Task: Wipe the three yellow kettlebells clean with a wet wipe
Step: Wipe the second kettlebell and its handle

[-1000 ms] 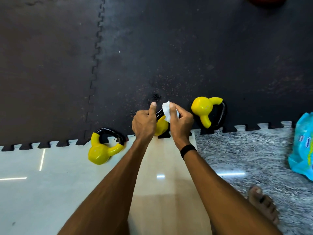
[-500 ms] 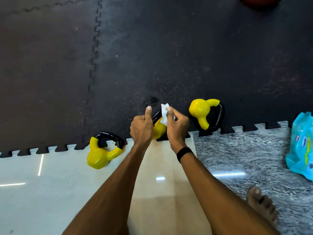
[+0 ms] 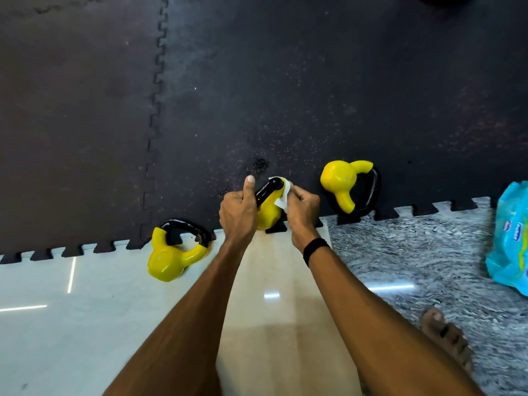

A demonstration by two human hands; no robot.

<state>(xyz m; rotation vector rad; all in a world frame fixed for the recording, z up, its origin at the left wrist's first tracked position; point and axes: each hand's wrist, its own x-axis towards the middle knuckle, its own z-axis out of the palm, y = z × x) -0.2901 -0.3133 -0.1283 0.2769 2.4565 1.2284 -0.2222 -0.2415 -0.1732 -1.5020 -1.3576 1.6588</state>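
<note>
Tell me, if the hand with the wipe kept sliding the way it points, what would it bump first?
Probably the left hand. The right hand presses the wet wipe leftward on the middle kettlebell.

Wipes pack [image 3: 511, 238] cut off right.

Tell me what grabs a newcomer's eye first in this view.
Both hands meet at the middle kettlebell on the edge of the dark mat: the left hand holds it, thumb up, while the right hand presses a white wet wipe to its handle. Two more yellow kettlebells flank it, one at left and one at right. A blue wipes pack lies at the far right.
</note>
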